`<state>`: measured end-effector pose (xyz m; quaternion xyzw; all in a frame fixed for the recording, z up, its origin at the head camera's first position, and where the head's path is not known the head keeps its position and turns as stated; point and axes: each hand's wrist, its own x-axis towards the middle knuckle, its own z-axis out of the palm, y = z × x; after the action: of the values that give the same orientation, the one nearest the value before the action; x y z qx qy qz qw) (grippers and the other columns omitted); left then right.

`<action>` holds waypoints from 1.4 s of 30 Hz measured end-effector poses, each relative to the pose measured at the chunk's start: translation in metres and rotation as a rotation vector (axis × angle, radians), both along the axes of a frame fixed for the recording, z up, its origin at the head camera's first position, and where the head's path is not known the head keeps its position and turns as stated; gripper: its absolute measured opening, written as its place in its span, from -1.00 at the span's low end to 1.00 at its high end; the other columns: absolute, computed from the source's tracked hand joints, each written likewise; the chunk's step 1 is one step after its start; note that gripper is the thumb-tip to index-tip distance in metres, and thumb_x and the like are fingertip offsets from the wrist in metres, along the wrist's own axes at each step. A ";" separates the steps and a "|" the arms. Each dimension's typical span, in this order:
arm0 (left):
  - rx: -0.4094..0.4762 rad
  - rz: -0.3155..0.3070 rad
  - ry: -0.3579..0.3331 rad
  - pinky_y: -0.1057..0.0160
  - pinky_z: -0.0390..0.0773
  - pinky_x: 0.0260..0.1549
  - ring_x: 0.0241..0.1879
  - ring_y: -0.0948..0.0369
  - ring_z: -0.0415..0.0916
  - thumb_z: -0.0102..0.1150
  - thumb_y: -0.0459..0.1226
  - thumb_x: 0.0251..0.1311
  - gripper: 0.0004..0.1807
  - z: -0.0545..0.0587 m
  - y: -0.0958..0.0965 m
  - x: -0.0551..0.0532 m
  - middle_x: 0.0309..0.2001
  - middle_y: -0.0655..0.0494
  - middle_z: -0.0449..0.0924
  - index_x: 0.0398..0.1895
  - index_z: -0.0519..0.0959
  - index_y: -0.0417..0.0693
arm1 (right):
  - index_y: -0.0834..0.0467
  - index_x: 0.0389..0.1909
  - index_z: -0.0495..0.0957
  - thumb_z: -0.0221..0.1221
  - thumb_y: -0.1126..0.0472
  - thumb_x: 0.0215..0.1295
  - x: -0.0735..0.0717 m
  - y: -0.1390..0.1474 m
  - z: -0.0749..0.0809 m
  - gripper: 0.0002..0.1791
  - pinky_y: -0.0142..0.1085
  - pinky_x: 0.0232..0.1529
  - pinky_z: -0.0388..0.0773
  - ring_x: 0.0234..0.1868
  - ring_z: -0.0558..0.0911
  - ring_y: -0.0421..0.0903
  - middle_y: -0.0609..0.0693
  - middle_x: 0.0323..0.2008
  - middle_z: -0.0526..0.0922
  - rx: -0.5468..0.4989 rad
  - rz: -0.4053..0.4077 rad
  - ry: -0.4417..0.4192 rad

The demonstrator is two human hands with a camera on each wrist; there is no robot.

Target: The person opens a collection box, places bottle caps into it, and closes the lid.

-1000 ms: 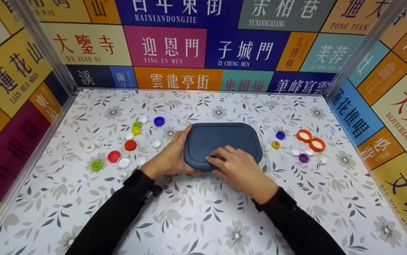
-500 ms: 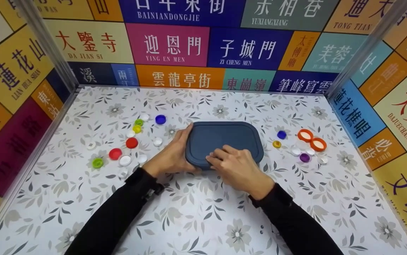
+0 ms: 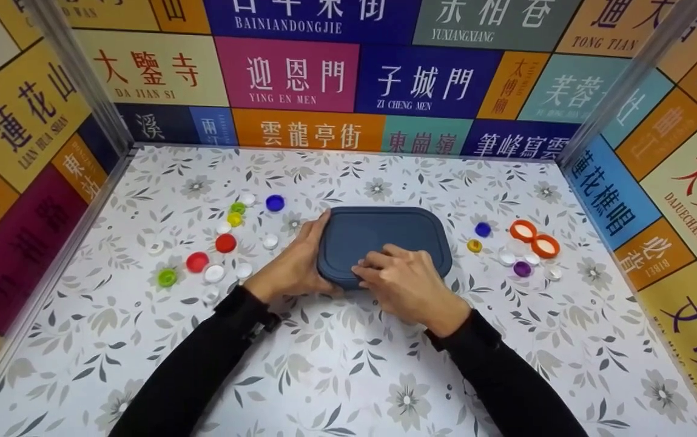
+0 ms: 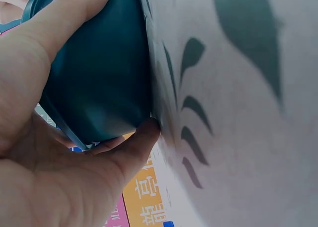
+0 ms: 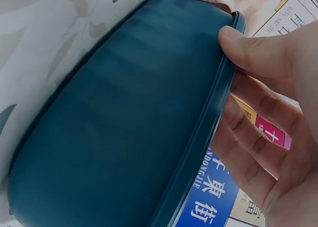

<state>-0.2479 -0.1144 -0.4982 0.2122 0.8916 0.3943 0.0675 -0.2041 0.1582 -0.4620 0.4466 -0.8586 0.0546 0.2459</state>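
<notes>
A dark blue-grey rectangular food container [image 5: 109, 103] stands on the table with its lid [image 3: 384, 227] on top. My left hand [image 3: 293, 264] grips its left end, the thumb along the near side and the fingers round the far side, as the left wrist view shows. My right hand [image 3: 406, 282] pinches the near edge of the lid. In the right wrist view the thumb [image 5: 233, 43] presses at the lid's rim from the near side, while the curled fingers rest over the top. What is inside the container is hidden.
Left of the container lie several loose bottle caps, among them a red cap [image 3: 225, 243], a green cap [image 3: 167, 278] and a blue cap [image 3: 275, 203]. More caps lie on the right, including a purple cap [image 3: 522, 268] and two orange-rimmed caps [image 3: 545, 246]. Printed panels [image 3: 287, 73] enclose the table.
The right hand's fingers have curled in tighter at the lid's near edge. The left hand and the container have stayed almost in place.
</notes>
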 end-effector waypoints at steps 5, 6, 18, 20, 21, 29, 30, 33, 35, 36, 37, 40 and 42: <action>-0.008 0.006 -0.010 -0.16 0.44 0.78 0.71 -0.23 0.39 1.00 -0.19 -0.15 0.83 0.000 0.000 0.000 0.77 -0.31 0.20 0.99 -0.29 0.02 | -0.09 0.13 0.96 0.51 0.05 0.58 -0.001 0.001 0.000 -0.79 -0.23 -0.49 0.74 -0.13 0.78 -0.01 -0.12 0.02 0.93 -0.021 0.003 -0.010; -0.008 0.005 -0.011 -0.16 0.43 0.79 0.72 -0.24 0.38 1.00 -0.19 -0.14 0.82 0.000 0.000 0.000 0.77 -0.31 0.19 0.99 -0.29 0.02 | -0.10 0.12 0.96 0.51 0.05 0.58 -0.002 0.001 0.000 -0.79 -0.22 -0.49 0.74 -0.14 0.78 -0.01 -0.12 0.02 0.93 -0.022 0.003 -0.013; -0.001 -0.013 0.023 -0.16 0.45 0.78 0.73 -0.24 0.36 1.00 -0.18 -0.15 0.82 0.003 -0.001 0.001 0.79 -0.34 0.17 0.98 -0.27 -0.06 | -0.06 0.13 0.96 0.52 0.07 0.57 -0.005 0.004 0.012 -0.78 -0.13 -0.32 0.82 -0.10 0.80 0.03 -0.11 0.02 0.93 -0.073 0.028 -0.065; 0.006 -0.007 0.009 -0.16 0.43 0.78 0.74 -0.23 0.35 1.01 -0.16 -0.16 0.84 0.003 -0.001 0.001 0.80 -0.32 0.16 0.99 -0.28 0.00 | -0.06 0.12 0.96 0.51 0.06 0.57 -0.005 0.004 0.015 -0.79 -0.14 -0.31 0.82 -0.10 0.80 0.03 -0.11 0.02 0.93 -0.069 0.028 -0.070; 0.013 -0.004 0.005 -0.17 0.43 0.79 0.74 -0.24 0.36 1.01 -0.16 -0.17 0.84 0.002 -0.001 0.001 0.81 -0.32 0.16 0.99 -0.28 0.01 | -0.06 0.13 0.95 0.51 0.07 0.58 -0.005 0.004 0.015 -0.79 -0.14 -0.31 0.82 -0.09 0.81 0.03 -0.11 0.03 0.93 -0.065 0.029 -0.074; 0.043 -0.003 -0.037 -0.17 0.25 0.87 0.85 -0.25 0.16 1.00 -0.16 -0.11 0.85 0.005 -0.004 0.002 0.90 -0.34 -0.02 0.99 -0.36 0.01 | -0.05 0.14 0.94 0.49 0.08 0.60 -0.006 0.005 0.014 -0.78 -0.16 -0.33 0.82 -0.09 0.80 0.02 -0.10 0.03 0.92 -0.073 0.031 -0.042; 0.041 -0.006 -0.040 -0.16 0.22 0.88 0.87 -0.23 0.12 1.00 -0.15 -0.09 0.85 0.006 -0.005 0.002 0.91 -0.33 -0.06 0.98 -0.38 0.00 | -0.05 0.14 0.94 0.49 0.07 0.60 -0.006 0.005 0.014 -0.78 -0.16 -0.33 0.82 -0.09 0.80 0.01 -0.11 0.03 0.92 -0.075 0.031 -0.033; 0.032 -0.005 -0.064 -0.16 0.15 0.91 0.90 -0.19 0.03 0.98 -0.11 -0.03 0.83 0.011 -0.009 0.003 0.93 -0.29 -0.11 0.97 -0.41 -0.03 | -0.07 0.15 0.94 0.49 0.06 0.60 -0.006 0.005 0.015 -0.78 -0.19 -0.33 0.82 -0.08 0.80 -0.01 -0.12 0.04 0.92 -0.076 0.034 -0.008; 0.033 -0.004 -0.086 -0.17 0.13 0.91 0.91 -0.16 0.04 0.97 -0.10 -0.02 0.83 0.016 -0.012 0.004 0.94 -0.27 -0.10 0.97 -0.41 -0.05 | -0.08 0.15 0.94 0.49 0.05 0.60 -0.006 0.006 0.015 -0.78 -0.21 -0.32 0.83 -0.06 0.80 -0.03 -0.14 0.04 0.92 -0.076 0.034 0.006; 0.033 -0.003 -0.099 -0.16 0.13 0.92 0.90 -0.15 0.05 0.97 -0.10 -0.01 0.82 0.018 -0.013 0.004 0.94 -0.25 -0.09 0.97 -0.41 -0.05 | -0.09 0.15 0.94 0.49 0.04 0.60 -0.006 0.006 0.016 -0.78 -0.21 -0.32 0.83 -0.06 0.80 -0.03 -0.14 0.04 0.92 -0.076 0.033 0.010; 0.039 0.000 -0.120 -0.16 0.13 0.91 0.90 -0.13 0.08 0.97 -0.10 -0.01 0.82 0.020 -0.015 0.005 0.94 -0.23 -0.06 0.97 -0.41 -0.03 | -0.09 0.15 0.94 0.50 0.04 0.60 -0.006 0.006 0.016 -0.78 -0.22 -0.31 0.83 -0.05 0.80 -0.03 -0.15 0.05 0.93 -0.075 0.032 0.014; 0.073 -0.005 -0.174 -0.14 0.23 0.88 0.84 -0.12 0.25 0.97 -0.10 -0.02 0.81 0.025 -0.019 0.006 0.93 -0.15 0.01 0.97 -0.38 -0.02 | -0.10 0.16 0.94 0.50 0.03 0.60 -0.005 0.007 0.018 -0.77 -0.22 -0.32 0.83 -0.05 0.79 -0.04 -0.16 0.05 0.93 -0.070 0.027 0.025; 0.091 -0.008 -0.202 -0.14 0.33 0.84 0.78 -0.13 0.37 0.96 -0.09 0.00 0.76 0.027 -0.022 0.006 0.92 -0.14 0.09 0.98 -0.32 -0.04 | -0.09 0.15 0.94 0.50 0.03 0.60 -0.005 0.007 0.019 -0.77 -0.22 -0.31 0.83 -0.05 0.79 -0.04 -0.17 0.05 0.93 -0.070 0.026 0.032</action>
<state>-0.2420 -0.1362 -0.4713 0.1781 0.8605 0.4535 0.1487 -0.2088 0.1654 -0.4431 0.4497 -0.8462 0.0807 0.2742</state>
